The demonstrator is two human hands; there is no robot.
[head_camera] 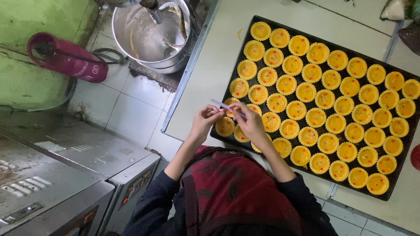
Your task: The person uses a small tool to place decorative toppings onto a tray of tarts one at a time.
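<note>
I look down on a black baking tray (392, 189) filled with several rows of small yellow tart shells (306, 92), their filling dotted with red bits. My left hand (203, 123) and my right hand (252, 125) meet over the tray's near left corner. Between them they pinch a thin pale purple stick (224, 105), which lies slanted above the tarts. My right fingers grip its right part and my left fingertips hold it nearer the middle. My dark sleeves and a red patterned headscarf (232, 188) fill the bottom of the view.
The tray rests on a white tiled counter (210, 61). A large steel mixing bowl (148, 37) with batter streaks stands at the upper left, beside a pink gas cylinder (72, 60) with a hose. A grey metal oven (65, 175) fills the lower left.
</note>
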